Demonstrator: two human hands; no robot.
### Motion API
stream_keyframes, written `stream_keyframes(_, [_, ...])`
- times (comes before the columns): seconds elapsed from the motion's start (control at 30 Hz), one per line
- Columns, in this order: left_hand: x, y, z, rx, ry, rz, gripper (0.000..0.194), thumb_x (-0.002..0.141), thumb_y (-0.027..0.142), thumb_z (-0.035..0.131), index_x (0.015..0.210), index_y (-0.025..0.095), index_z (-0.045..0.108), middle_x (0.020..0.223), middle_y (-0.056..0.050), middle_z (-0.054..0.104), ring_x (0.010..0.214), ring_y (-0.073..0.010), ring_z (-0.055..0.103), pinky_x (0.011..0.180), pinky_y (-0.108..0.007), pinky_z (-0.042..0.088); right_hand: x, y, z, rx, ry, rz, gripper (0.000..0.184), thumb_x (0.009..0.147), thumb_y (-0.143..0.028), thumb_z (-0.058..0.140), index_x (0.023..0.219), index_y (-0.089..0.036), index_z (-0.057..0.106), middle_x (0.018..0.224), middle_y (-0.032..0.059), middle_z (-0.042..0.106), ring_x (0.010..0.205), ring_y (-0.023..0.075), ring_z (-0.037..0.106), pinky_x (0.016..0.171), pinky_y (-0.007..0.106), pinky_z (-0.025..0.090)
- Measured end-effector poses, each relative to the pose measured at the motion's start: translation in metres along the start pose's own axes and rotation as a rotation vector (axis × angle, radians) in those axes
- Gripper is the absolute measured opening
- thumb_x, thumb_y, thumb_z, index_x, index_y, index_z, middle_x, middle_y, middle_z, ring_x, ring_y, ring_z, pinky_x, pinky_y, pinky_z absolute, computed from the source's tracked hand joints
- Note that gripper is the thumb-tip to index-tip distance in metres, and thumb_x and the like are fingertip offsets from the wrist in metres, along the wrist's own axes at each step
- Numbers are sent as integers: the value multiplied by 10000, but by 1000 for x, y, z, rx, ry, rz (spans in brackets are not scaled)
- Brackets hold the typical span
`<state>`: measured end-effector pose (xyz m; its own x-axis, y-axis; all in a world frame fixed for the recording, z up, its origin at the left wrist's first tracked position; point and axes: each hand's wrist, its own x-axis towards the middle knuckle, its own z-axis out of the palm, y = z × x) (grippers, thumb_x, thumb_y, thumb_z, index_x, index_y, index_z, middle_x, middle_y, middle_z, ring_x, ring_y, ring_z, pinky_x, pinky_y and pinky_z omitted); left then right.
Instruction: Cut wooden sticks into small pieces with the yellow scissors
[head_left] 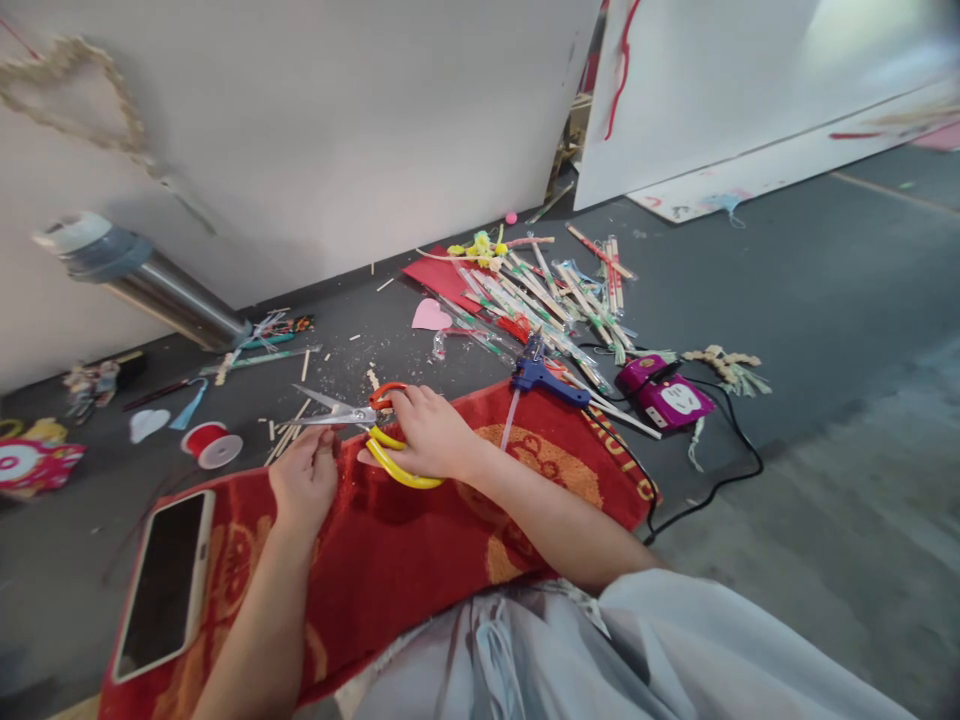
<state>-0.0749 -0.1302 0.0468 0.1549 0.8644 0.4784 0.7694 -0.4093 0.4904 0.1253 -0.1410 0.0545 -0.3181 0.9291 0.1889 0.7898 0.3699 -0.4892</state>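
Observation:
My right hand (429, 435) grips a pair of scissors (354, 413) by its handles, one loop orange and the other yellow. The blades are spread apart and point left. My left hand (306, 475) is closed just below the lower blade, its fingertips pinched together close to the metal. Whatever is between those fingertips is too small to make out. Beneath both hands lies a red towel (390, 560) with an orange pattern. Thin cut wooden sticks (289, 435) and pale crumbs are scattered on the dark surface beyond the blades.
A blue glue gun (551, 383) rests at the towel's far edge, near a purple power socket (664, 392) with a black cable. Wrapped chopsticks (540, 295) are heaped behind. To the left are a phone (165, 580), a red ribbon spool (212, 445) and a metal post (176, 290).

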Motion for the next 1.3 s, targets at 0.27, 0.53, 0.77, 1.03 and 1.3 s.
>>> stream_keyframes(0.27, [-2,-7,4,93,9,15,295,869,337,448,663,187,596,647,-44,646,595,-156,594,591,-245,454,1,4,3,-36,30,28,780,811,-793,442,1126,-92,576,1082,173,630,1021,294,586,915,419,468])
stream_keyframes(0.53, [-4,-6,5,111,16,-34,283,876,350,445,713,187,610,637,-33,638,574,-146,575,572,-235,441,4,2,6,-42,-56,60,705,880,-711,433,1137,-75,595,1111,162,651,1039,302,608,940,408,466])
stream_keyframes(0.77, [-5,-8,6,109,23,-15,288,884,345,436,742,179,623,660,-43,656,583,-145,588,579,-233,457,4,3,8,-26,-31,51,711,867,-720,450,1111,-69,601,1087,173,658,1015,290,613,933,404,463])
stream_keyframes(1.03, [-2,-9,2,72,-53,32,308,875,312,427,626,206,574,676,-46,659,646,-167,629,615,-256,485,1,5,5,-28,22,9,817,798,-819,415,1122,-87,577,1095,175,627,1024,289,584,932,415,464])
stream_keyframes(1.3, [2,-11,-3,58,-139,53,313,866,306,406,610,213,561,660,-33,656,609,-158,621,575,-248,476,2,5,4,-27,-15,24,750,840,-754,452,1149,-84,583,1100,178,638,1030,277,597,950,412,455])
